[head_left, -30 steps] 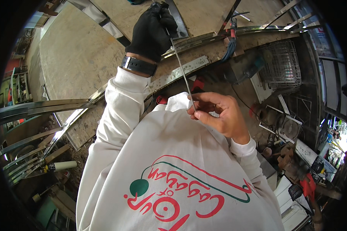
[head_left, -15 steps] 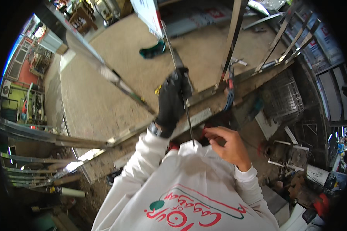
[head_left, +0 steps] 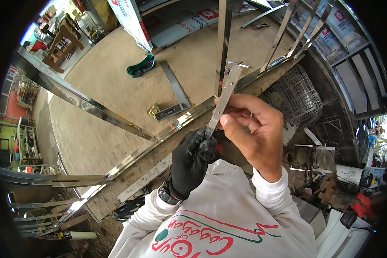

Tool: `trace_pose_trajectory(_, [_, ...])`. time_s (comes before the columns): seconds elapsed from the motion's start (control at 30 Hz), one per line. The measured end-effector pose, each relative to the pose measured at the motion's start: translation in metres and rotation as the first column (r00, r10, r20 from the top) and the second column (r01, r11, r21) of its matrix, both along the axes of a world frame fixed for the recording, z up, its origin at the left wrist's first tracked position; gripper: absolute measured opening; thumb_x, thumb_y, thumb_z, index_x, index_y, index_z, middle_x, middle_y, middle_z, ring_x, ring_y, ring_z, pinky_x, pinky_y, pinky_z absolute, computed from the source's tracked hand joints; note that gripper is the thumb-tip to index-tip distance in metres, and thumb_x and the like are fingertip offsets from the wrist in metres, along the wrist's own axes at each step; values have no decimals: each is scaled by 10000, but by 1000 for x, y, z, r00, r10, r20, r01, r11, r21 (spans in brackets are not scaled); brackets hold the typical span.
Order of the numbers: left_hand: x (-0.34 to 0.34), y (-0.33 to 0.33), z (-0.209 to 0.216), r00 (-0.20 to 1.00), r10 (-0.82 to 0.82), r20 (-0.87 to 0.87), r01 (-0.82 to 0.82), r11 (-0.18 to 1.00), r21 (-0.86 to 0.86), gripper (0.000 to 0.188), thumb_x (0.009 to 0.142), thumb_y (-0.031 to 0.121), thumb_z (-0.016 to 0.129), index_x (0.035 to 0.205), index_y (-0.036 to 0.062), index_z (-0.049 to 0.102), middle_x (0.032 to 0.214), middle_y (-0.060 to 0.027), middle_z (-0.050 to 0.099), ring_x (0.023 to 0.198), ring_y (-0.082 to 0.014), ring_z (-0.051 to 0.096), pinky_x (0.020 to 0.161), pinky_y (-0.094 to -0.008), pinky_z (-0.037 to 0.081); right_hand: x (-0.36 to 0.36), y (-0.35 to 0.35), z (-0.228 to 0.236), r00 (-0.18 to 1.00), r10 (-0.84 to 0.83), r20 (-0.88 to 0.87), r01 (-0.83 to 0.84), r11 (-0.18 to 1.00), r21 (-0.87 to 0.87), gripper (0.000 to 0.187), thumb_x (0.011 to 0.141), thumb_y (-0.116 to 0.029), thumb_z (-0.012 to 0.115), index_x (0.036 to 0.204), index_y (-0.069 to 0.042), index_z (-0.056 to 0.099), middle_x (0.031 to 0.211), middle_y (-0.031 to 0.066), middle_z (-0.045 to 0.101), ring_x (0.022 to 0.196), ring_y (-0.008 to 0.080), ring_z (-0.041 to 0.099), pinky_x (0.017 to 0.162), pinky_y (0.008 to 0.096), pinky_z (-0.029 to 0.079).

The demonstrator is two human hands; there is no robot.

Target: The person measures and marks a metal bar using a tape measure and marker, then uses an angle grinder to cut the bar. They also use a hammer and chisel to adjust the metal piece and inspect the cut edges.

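Observation:
My left hand [head_left: 190, 160], in a black glove, is closed around the lower end of a flat metal strip [head_left: 228, 91] with a row of small holes along it. The strip tilts up and to the right in front of my chest. My bare right hand [head_left: 258, 133] pinches the middle of the strip, thumb on the near side and fingertips by its edge. Behind the strip, a metal try square [head_left: 174, 84] lies on the wooden tabletop [head_left: 103, 73], with a small yellow-and-black object [head_left: 154, 111] beside it.
Shiny metal tubing [head_left: 185, 118] runs along the table's near edge, and upright tubes [head_left: 223, 38] rise from it. Dark teal goggles [head_left: 141, 66] lie farther back. A wire rack [head_left: 299, 92] stands right of the table. Scrap and tools crowd the lower right floor.
My left hand has come down toward my chest, and the strip, a thin line before, now shows its flat face. My right hand has risen from beside my shirt to the strip.

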State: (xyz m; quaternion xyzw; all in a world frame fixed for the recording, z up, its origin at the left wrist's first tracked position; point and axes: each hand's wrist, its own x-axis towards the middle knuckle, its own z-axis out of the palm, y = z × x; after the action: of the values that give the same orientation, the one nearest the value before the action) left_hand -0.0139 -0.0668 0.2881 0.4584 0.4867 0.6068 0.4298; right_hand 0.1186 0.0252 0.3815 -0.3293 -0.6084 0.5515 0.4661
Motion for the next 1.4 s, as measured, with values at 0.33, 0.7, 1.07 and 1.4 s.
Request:
trace_pose_trajectory(0.33, [-7,-4,-9,983,33,-182,-39,999,-29,363,1101,319,598,1204,-25,650,843,-27,623,709,-92,585,664,-273,505,0,7,2,998,9,70,-10,1000,9,201,882,85,704,1081,114,685,916,108,748,817,118,740,748,237,602])
trace_pose_trajectory(0.7, [-6,-9,-1,994,17,-111,-30,992,-120,264,995,103,705,1239,7,681,925,-151,677,791,-316,652,733,-360,520,6,7,-1,997,60,49,-62,998,32,183,901,76,701,1078,113,677,908,111,754,806,127,749,739,238,604])
trace_pose_trajectory(1.07, [-6,-13,-3,898,35,-438,-35,999,8,378,1098,298,595,1277,-29,660,890,-100,685,730,-169,703,654,-308,545,9,2,2,991,53,122,-59,997,49,220,862,82,680,1081,104,683,863,94,761,793,114,751,739,231,580])
trace_pose_trajectory(1.4, [1,-17,-3,952,0,-308,-7,1000,-20,347,987,95,682,1330,45,663,905,-116,699,759,-261,720,691,-354,567,10,-1,1,987,19,159,-31,997,76,219,862,78,673,1079,99,694,915,122,777,831,116,755,765,235,587])
